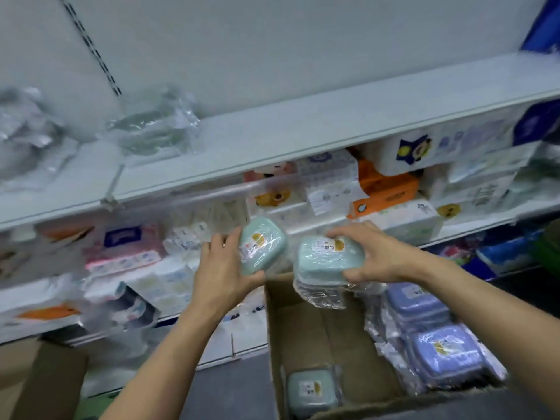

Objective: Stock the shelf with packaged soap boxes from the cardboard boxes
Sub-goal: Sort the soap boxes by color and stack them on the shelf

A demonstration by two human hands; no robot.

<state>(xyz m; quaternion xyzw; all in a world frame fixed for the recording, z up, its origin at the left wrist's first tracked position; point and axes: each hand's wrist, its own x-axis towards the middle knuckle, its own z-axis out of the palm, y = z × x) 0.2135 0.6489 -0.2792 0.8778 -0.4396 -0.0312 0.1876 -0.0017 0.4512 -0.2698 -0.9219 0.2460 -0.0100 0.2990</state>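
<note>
Mint-green soap boxes, shrink-wrapped, one per hand, both above the open cardboard box [306, 325]; left hand [222, 265] curls fingers + thumb round left soap box [262, 245], tilted on edge; right hand [375, 257] clamps right soap box [322, 259], fingers over top, thumb under near edge, loose wrap hanging below; top shelf [303, 128] mostly bare, some wrapped stock at left; imo lift both level, labels fwd, set flat, watch trailing film doesn't snag; more stock left: green one [312, 391] + blue ones [445, 356] in carton.
</note>
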